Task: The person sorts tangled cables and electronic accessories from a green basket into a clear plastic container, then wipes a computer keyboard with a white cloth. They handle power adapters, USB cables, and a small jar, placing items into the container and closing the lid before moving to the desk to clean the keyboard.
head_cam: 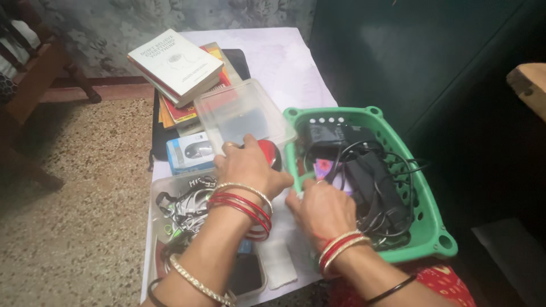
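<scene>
- Speckled stone floor (74, 227) is showing on the left, with a patterned grey wall behind and a dark green panel filling the right side.
- White cloth (284, 62) is covering a small table; everything is crowding onto it.
- Left hand (250, 167) is lying palm down, fingers curled over a round red object (272, 152), which is mostly hidden beneath it; whether it is actually gripping I cannot tell. Red and gold bangles are ringing the wrist.
- Clear plastic lid (244, 113) is sitting tilted just beyond the left hand, its near edge touching or overlapping the red object.
- Right hand (321, 210) is resting at the near left rim of a green plastic basket (438, 227), fingers bent and reaching in towards a small pink-and-white item (324, 169); a hold is not visible, so its state is unclear.
- Black cables and adapters (369, 182) are filling the basket in a tangle, one cord spilling over the right rim.
- Blue-and-white box (189, 152) picturing a computer mouse is lying just left of the left hand.
- Stack of books (179, 68) is sitting at the far left of the table, a white-covered one on top, skewed.
- Clear container (170, 204) is lying under the left forearm, holding loose cords and small clips.
- Wooden furniture leg is poking into the upper left corner.
</scene>
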